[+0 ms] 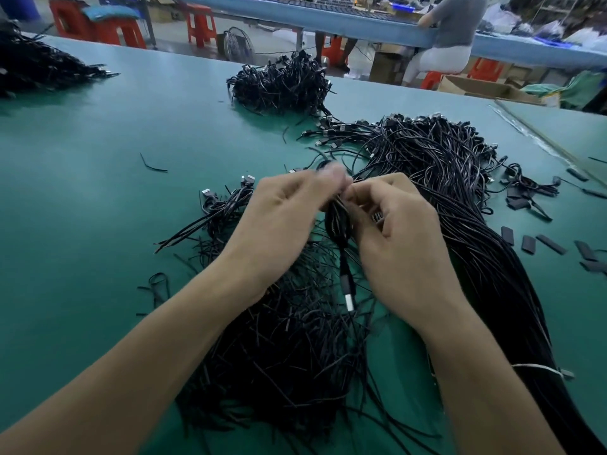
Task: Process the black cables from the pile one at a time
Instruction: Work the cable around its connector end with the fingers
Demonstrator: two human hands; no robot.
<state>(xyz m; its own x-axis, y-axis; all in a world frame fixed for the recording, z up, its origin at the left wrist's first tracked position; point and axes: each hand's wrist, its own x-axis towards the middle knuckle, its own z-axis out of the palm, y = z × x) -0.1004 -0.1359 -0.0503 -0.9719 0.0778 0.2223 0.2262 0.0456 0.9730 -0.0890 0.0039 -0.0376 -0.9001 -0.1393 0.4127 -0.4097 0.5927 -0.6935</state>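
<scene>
Head view over a green-topped desk (98,198).

Left hand (285,211) and right hand (397,224) meet above the middle of the desk. Both hold one coiled black cable (338,221).
- Left hand: thumb and fingertips pinch the top of the coil. The tips are blurred, so I cannot tell exactly how the fingers lie.
- Right hand: fingers curled round the right side of the coil, thumb toward the left hand.
- The coil hangs between the two palms, off the desk. Its silver-tipped USB plug (349,298) dangles straight down between the wrists.

Source: a long pile of black cables (460,178) lies just right of the right hand. Its plug ends fan out at the far side. The strands run back past the right forearm to the bottom edge of the frame. A pale tie (538,369) wraps the strands low down.

Other material on the desk:
- Under both forearms, a loose heap of short thin black strands (295,349).
- Left of the left hand, a small cluster of black cables with metal plugs (223,208).
- Far centre, a tangled mound of black cables (282,83).
- Far left corner, a dark cable heap (36,67), partly cut off by the frame.
- Right side, flat black rectangular pieces (528,244), scattered and mostly apart.

Background: a person in a grey top (456,24) sits on a red plastic stool (433,78) at a long blue desk (328,27). A cardboard box (486,88) stands on the floor nearby.
</scene>
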